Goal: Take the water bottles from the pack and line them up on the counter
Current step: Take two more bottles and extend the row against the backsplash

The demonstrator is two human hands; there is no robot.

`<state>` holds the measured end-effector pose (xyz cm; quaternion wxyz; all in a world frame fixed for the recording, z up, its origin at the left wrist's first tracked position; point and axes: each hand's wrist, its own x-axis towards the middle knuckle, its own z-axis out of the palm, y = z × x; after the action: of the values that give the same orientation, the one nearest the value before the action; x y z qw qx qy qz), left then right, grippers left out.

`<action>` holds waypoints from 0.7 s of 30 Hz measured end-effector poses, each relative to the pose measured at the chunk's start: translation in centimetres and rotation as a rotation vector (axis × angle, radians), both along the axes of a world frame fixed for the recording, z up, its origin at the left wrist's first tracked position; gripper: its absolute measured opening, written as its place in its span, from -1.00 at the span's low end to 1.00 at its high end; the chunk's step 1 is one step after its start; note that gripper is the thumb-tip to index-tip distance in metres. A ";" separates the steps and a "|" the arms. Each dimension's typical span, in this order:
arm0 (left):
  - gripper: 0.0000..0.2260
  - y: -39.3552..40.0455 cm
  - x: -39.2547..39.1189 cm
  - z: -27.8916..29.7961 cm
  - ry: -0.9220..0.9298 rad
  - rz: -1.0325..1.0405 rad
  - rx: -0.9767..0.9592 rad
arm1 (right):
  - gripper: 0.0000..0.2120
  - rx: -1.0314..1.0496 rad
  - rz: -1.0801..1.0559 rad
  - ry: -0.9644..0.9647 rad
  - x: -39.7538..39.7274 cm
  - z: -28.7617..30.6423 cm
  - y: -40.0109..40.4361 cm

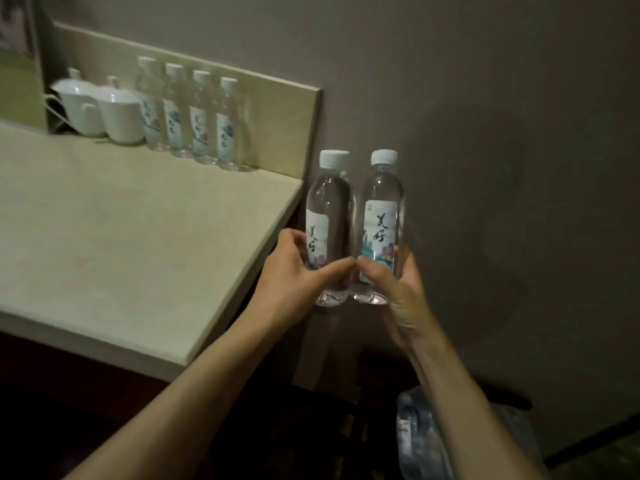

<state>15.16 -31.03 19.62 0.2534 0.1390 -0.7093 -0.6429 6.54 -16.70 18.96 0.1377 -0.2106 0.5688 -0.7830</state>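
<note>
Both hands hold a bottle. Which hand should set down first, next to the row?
Left, probably. The left hand with its bottle is beside the counter edge, nearer the row of four bottles; the right hand is farther out.

the broad front of the pale stone counter [114, 237] lies bare, open to a reach from its near edge and right end. along the back, four clear plastic water bottles with white caps [188, 112] stand in a touching row against the beige backsplash [277, 126], with two white ceramic lidded cups [104, 109] just left of them, filling that strip.
</note>
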 end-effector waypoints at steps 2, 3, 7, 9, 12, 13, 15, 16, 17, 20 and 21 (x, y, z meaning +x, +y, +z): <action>-0.29 -1.7 0.5 0.2 0.003 -0.014 0.018 | -0.43 -0.037 0.014 0.003 0.5 0.0 -1.9; -0.29 -2.6 0.6 0.5 -0.002 -0.013 -0.003 | -0.46 -0.057 0.022 -0.010 0.5 0.1 -2.8; -0.39 -5.3 0.2 1.7 -0.001 -0.012 -0.114 | -0.38 -0.077 0.077 -0.060 -0.1 0.2 -6.0; -0.54 -6.4 -0.3 2.1 0.004 -0.040 -0.130 | -0.31 -0.048 0.103 -0.040 -0.6 0.3 -7.4; -0.57 -8.3 -0.8 2.8 -0.053 -0.038 -0.162 | -0.42 0.002 0.174 0.051 -1.4 0.3 -9.3; -0.54 -9.0 -0.9 3.1 -0.079 -0.044 -0.177 | -0.45 0.013 0.186 0.060 -1.7 0.5 -9.9; -0.47 -10.3 -1.3 3.7 -0.137 -0.083 -0.166 | -0.46 0.043 0.200 0.064 -2.5 0.8 -10.9; -0.46 -10.8 -1.6 4.0 -0.173 -0.103 -0.145 | -0.45 0.053 0.207 0.057 -3.0 0.9 -11.4; -0.49 -11.4 -1.8 4.3 -0.207 -0.118 -0.131 | -0.43 0.057 0.212 0.048 -3.4 1.1 -11.9; -0.52 -13.2 -2.4 4.8 -0.227 -0.161 -0.171 | -0.41 0.042 0.160 0.068 -4.3 1.3 -13.8; -0.52 -14.0 -2.7 4.7 -0.209 -0.176 -0.190 | -0.43 0.039 0.132 0.074 -4.5 1.3 -14.5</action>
<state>12.47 -45.00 24.37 0.1330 0.1179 -0.7989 -0.5746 2.08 -31.22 20.27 0.1717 -0.2737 0.5736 -0.7527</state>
